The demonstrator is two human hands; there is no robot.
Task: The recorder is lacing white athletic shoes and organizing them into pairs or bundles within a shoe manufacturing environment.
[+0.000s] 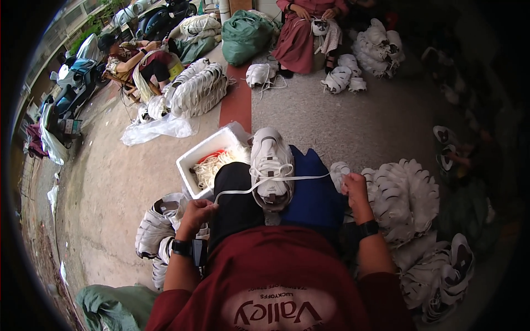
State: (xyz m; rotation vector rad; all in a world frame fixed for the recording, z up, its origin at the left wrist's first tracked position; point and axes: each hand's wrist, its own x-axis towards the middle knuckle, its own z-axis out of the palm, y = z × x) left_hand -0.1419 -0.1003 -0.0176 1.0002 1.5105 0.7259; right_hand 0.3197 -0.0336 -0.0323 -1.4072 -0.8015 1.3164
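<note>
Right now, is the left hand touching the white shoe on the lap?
Apart. In the head view, the black-covered leg shows plainly between the left hand and the white shoe; only the lace bridges that gap.

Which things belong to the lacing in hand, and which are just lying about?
In the job:
central white shoe
white lace, running between left hand and right hand
foam box of laces, likely

Apparently just lying about:
green sack
clear plastic sheet
teal scooter
</note>
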